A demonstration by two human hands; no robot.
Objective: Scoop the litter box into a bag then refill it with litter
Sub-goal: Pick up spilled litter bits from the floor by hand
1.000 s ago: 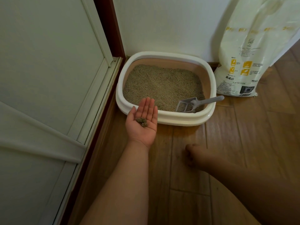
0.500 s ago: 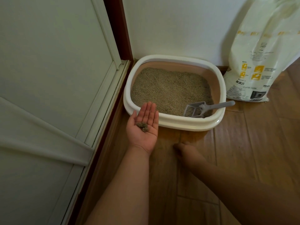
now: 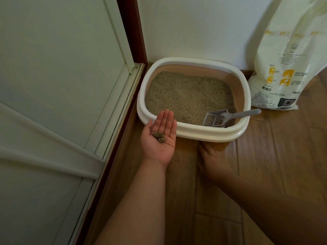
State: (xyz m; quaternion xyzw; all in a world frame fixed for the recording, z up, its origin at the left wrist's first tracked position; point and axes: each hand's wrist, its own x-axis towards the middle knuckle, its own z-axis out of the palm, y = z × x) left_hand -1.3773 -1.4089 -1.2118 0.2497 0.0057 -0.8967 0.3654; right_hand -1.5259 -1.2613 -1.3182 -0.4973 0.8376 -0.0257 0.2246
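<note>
A white-rimmed litter box (image 3: 194, 134) stands in the corner on the wooden floor, filled with grey-beige litter (image 3: 187, 96). A grey slotted scoop (image 3: 230, 116) lies in its front right corner, handle resting over the rim. My left hand (image 3: 157, 151) is palm up with straight fingers just in front of the box's left front rim, carrying a few small dark litter clumps (image 3: 159, 137). My right hand (image 3: 214, 161) is low over the floor right at the box's front edge, back upward and blurred; its fingertips are hidden. A large white litter bag (image 3: 286, 68) leans on the wall at the right.
A pale sliding door (image 3: 62, 85) with a dark wooden frame (image 3: 134, 32) runs along the left. The white wall is behind the box. Wooden floor (image 3: 283, 156) extends to the right and toward me. No waste bag is in view.
My right hand has slid forward over the floor up to the box's front edge. My left hand has kept still with the clumps on its palm. The view moved closer.
</note>
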